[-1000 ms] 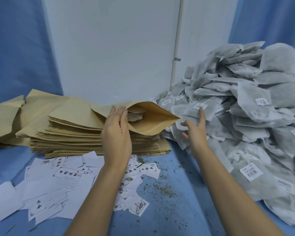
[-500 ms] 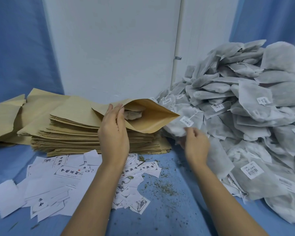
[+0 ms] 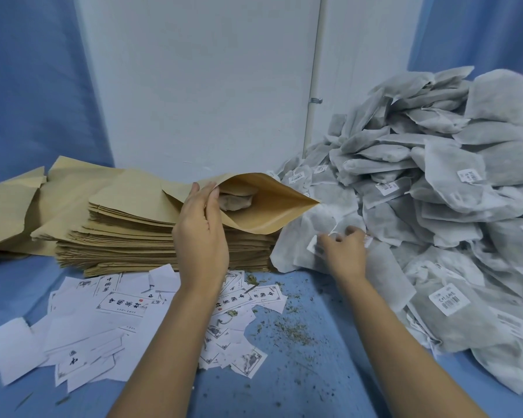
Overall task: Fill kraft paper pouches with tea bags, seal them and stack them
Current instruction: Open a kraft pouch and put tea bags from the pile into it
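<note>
Nearest us, printed paper labels (image 3: 103,312) and loose tea crumbs (image 3: 290,328) litter the blue counter (image 3: 284,387). Beyond them our right hand (image 3: 343,251) curls round a tea bag (image 3: 317,221) at the near left foot of the tea bag pile (image 3: 435,191). Our left hand (image 3: 201,233) pinches the near lip of the open pouch (image 3: 266,206), just left of that bag, atop the pouch stack (image 3: 127,233), with a packed bag (image 3: 234,202) inside.

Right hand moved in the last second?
Yes: the right hand has pulled back toward the person, now below the tip of the open pouch, gripping a tea bag.
</note>
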Available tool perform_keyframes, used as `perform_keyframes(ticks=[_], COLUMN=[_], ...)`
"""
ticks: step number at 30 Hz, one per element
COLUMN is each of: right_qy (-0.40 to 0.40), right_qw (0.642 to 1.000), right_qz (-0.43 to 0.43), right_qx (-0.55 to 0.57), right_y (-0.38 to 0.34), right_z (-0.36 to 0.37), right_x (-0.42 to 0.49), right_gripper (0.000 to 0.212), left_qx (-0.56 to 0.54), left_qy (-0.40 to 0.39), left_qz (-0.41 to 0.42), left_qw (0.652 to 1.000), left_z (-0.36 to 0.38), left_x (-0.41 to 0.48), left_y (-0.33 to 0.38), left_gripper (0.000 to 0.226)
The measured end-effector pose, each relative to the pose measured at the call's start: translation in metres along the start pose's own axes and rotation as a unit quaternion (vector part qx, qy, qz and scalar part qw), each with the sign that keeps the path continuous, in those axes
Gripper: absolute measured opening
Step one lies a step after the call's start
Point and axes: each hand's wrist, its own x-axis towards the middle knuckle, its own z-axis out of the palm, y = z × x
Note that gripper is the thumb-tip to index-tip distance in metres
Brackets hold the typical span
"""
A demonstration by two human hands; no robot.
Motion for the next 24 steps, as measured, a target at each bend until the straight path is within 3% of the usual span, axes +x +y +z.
perform_keyframes(ticks=[4, 5, 8, 11, 16, 19, 22, 24], right_qy=[-0.085, -0.108, -0.118, -0.116, -0.16, -0.129, -0.114, -0.101], right_qw=[0.996, 0.993, 0.993, 0.993, 0.973, 0.975, 0.951, 0.947], right_qz=[0.033, 0.033, 0.01, 0.021, 0.091, 0.045, 0.033, 0.012], right_qx=[0.014, 0.029, 0.011, 0.017, 0.141, 0.173, 0.286, 0.304], right_y=[0.009, 0.009, 0.008, 0.008, 0.01, 0.011, 0.001, -0.011], right_z=[0.011, 0.014, 0.024, 0.03, 0.027, 0.025, 0.022, 0.017], right_x=[-0.005, -0.008, -0.011, -0.01, -0.008, -0.011, -0.016, -0.02], right_gripper=[0.02, 0.019, 0.04, 0.048, 0.039, 0.035, 0.045, 0.041], left_qx=[-0.004, -0.006, -0.007, -0.013, -0.027, -0.026, -0.036, -0.036], left_qy=[0.002, 0.002, 0.004, 0.006, 0.04, 0.06, 0.076, 0.091], left_qz=[-0.003, -0.005, -0.008, -0.009, 0.007, 0.007, 0.01, 0.023], left_qw=[1.0, 1.0, 1.0, 1.0, 0.999, 0.998, 0.996, 0.995], left_z=[0.0, 0.0, -0.002, -0.003, -0.009, -0.011, -0.014, -0.016], left_x=[0.001, 0.001, 0.002, 0.003, 0.007, 0.009, 0.013, 0.019], left_y=[0.001, 0.001, 0.0, -0.001, 0.0, 0.0, 0.002, 0.002], left_gripper=[0.031, 0.031, 0.032, 0.032, 0.031, 0.032, 0.033, 0.032])
